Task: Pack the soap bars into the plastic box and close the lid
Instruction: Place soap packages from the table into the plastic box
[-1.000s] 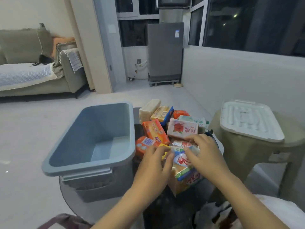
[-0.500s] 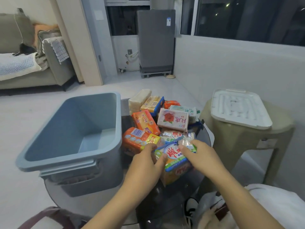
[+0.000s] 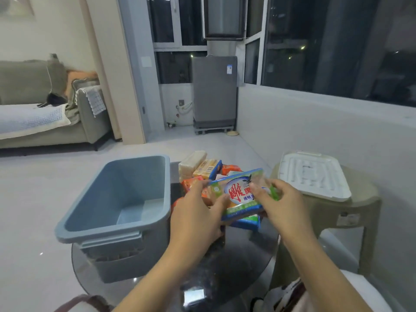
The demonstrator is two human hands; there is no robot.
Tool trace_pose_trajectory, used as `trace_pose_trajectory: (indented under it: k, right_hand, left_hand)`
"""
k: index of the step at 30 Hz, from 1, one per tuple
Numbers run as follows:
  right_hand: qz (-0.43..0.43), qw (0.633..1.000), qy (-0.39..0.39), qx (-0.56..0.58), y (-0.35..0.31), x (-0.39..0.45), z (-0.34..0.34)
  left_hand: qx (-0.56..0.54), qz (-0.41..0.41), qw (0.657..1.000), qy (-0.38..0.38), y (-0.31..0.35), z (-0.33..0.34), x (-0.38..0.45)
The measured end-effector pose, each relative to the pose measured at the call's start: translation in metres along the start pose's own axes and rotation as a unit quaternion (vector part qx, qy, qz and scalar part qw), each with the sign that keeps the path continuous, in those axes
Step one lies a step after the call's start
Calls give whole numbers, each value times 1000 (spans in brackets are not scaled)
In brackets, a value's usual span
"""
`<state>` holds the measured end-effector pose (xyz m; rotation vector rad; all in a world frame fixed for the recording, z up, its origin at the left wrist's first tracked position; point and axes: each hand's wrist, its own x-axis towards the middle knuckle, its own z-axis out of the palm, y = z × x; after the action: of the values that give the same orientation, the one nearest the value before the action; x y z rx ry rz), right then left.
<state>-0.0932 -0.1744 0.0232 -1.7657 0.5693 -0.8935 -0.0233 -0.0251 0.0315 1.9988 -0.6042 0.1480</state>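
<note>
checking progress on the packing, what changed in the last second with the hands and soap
Both hands, left hand and right hand, have lifted the blue-edged soap packet up off the soap pile. The blue box stays empty, and the white lid remains on the stool.

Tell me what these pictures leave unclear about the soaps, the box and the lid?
- Pile of soap bars: head view, the hands and the lifted soap pack cover most, so no count.
- Left hand grip: the fingers go under the pack, contact hidden.
- Small print on the pack: blurred.
- Blue plastic box: the near wall hides its front floor.
- White lid on the stool: underside and clips unseen.
</note>
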Motion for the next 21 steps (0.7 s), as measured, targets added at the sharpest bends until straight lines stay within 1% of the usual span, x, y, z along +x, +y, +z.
trace_pose_trajectory:
  k: [2, 5, 8, 10, 12, 17, 19, 21]
  right_hand:
    - [-14, 999, 17, 25, -15, 1, 3]
    - [-39, 996, 38, 66, -34, 3, 13]
    - [-53, 992, 37, 108, -52, 5, 29]
    - [-73, 989, 30, 124, -65, 9, 41]
    - [-91, 986, 2, 138, -79, 16, 53]
    - [-108, 980, -72, 153, -102, 39, 91]
    - [-117, 980, -95, 133, -106, 49, 109]
    - [-118, 977, -123, 129, -108, 56, 127]
  left_hand:
    - [-23, -1, 1000, 9, 9, -10, 10]
    - [-101, -15, 995, 6, 17, -24, 25]
    - [-205, -34, 978, 19, 21, -43, 38]
    - [-224, -39, 974, 7, 21, -60, 48]
    - [-220, -59, 973, -24, 20, -79, 61]
    - [-171, -113, 975, -91, 5, -118, 93]
    - [-157, -135, 966, -153, -7, -129, 103]
    - [-161, -157, 948, -225, -20, -136, 111]
